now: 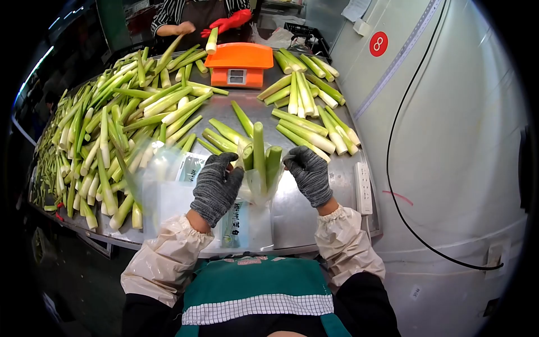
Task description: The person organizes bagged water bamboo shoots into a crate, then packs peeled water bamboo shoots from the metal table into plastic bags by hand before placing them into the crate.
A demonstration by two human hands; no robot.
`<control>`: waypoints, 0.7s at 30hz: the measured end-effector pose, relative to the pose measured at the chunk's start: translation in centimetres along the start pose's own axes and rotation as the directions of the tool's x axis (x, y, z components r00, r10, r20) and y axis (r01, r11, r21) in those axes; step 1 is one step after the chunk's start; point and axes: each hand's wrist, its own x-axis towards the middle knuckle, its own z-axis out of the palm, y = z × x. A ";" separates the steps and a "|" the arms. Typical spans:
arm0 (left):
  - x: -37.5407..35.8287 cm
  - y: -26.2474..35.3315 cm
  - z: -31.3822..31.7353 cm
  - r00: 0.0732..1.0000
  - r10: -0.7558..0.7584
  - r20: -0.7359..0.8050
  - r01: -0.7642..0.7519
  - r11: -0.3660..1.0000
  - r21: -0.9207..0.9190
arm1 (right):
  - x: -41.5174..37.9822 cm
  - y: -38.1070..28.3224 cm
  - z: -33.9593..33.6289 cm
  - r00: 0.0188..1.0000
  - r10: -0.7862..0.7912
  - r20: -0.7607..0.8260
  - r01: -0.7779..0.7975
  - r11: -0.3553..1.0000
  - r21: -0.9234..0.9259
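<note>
Between my hands stands a transparent plastic bag (pixel 260 194) with a few water bamboo shoots (pixel 259 151) upright in it, their green ends sticking out of the mouth. My left hand (pixel 217 185), in a grey knit glove, has its fingers curled at the bag's left edge. On the other side, my right hand (pixel 310 175), gloved alike, pinches the bag's right edge between thumb and fingers. More printed plastic bags (pixel 234 227) lie flat under and beside my left hand. Loose shoots (pixel 224 135) rest just beyond the filled bag.
A big heap of water bamboo shoots (pixel 106 140) covers the table's left side. Smaller groups (pixel 306 126) lie at the right. An orange scale (pixel 238 62) stands at the back, near a co-worker's red glove (pixel 230 21). A power strip (pixel 363 188) lies along the right edge.
</note>
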 end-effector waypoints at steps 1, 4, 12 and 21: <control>-0.2 0.4 -0.5 0.999 0.034 0.015 -0.036 0.987 0.156 | 0.0 0.0 0.0 1.000 0.003 0.001 -0.003 1.000 0.005; 1.0 1.7 -0.9 0.976 -0.178 0.127 0.150 0.967 0.208 | -0.2 -1.0 0.2 0.996 -0.083 0.026 0.084 0.995 -0.056; 1.7 2.8 -1.0 0.976 -0.147 0.162 0.045 0.859 0.510 | -0.7 -2.4 -0.5 0.975 -0.220 0.024 0.215 0.920 -0.326; 2.4 6.4 -3.5 0.903 0.416 0.104 -0.426 0.842 0.331 | -0.9 -7.1 -4.5 0.989 -0.099 -0.106 0.084 0.988 -0.131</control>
